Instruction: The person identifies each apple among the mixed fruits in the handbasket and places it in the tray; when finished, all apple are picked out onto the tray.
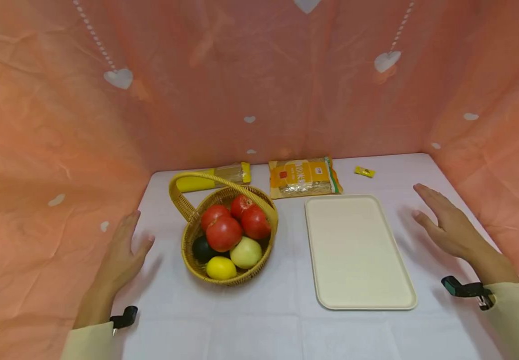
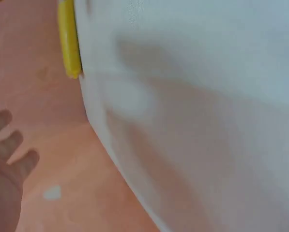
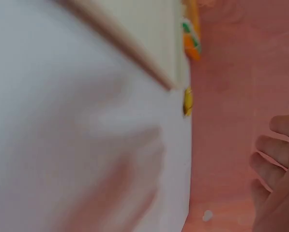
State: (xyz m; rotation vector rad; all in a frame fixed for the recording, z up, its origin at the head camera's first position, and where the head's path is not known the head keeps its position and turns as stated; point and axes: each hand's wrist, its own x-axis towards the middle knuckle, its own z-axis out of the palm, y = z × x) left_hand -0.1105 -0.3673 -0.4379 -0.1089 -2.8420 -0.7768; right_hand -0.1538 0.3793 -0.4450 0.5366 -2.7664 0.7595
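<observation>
My left hand (image 1: 120, 257) hovers above the table's left side with its fingers straight, holding nothing. To its right stands a wicker basket (image 1: 187, 257) with a tall handle. Inside lie several red tomatoes (image 1: 224, 233), a pale green round vegetable (image 1: 246, 253), a yellow lemon (image 1: 221, 268) and a dark item (image 1: 203, 248) partly hidden under a tomato. On the other side my right hand (image 1: 450, 225) is raised over the table, fingers extended and nothing in it. A cream rectangular tray (image 1: 358, 250) lies nearest to it, apart from the fingers.
Behind the basket lies a yellow packet of noodles (image 1: 232, 174), partly covered by the handle. An orange packet (image 1: 304, 177) and a small yellow sachet (image 1: 365, 171) are at the back edge. Pink curtains (image 1: 286, 90) enclose the white-covered table (image 1: 259, 330).
</observation>
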